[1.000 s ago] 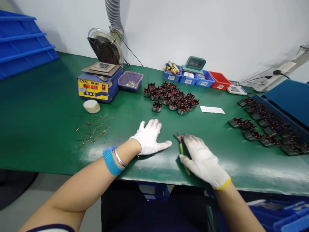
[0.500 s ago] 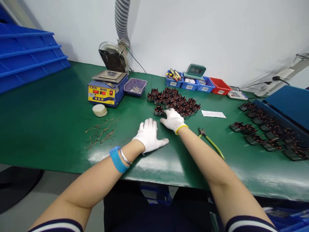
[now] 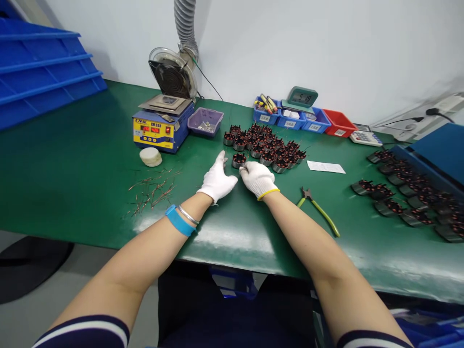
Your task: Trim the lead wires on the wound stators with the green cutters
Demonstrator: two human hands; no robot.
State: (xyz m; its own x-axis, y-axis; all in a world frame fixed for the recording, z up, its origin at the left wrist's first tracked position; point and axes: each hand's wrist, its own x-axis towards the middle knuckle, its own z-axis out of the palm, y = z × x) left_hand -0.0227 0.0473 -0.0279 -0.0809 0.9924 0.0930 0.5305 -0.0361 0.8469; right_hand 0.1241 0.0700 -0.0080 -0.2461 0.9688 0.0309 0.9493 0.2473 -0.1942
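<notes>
My left hand (image 3: 218, 180), in a white glove, is open on its edge, thumb spread from the fingers. It stands just left of and in front of a single motor stator (image 3: 239, 160) with copper windings and a black top. My right hand (image 3: 258, 178), also gloved, has its fingers curled in at the stator's lower right side. Its fingertips meet or nearly meet the stator; what they pinch, if anything, is hidden. Behind the hands stand several more stators (image 3: 268, 147) in a cluster. Green-handled cutters (image 3: 319, 210) lie partly spread to the right of my right forearm.
Copper wire scraps (image 3: 152, 193) and a round white pad (image 3: 150, 157) lie left, before a blue soldering pot (image 3: 155, 130). A purple tray (image 3: 205, 122), small blue bins (image 3: 266, 117), a red bin (image 3: 339, 124) and a paper slip (image 3: 326, 167) stand behind. More stators (image 3: 416, 212) sit right.
My right hand let go of the cutters and moved left and forward to the single stator, where its fingers are now curled. My left hand lifted from flat and turned toward the stator.
</notes>
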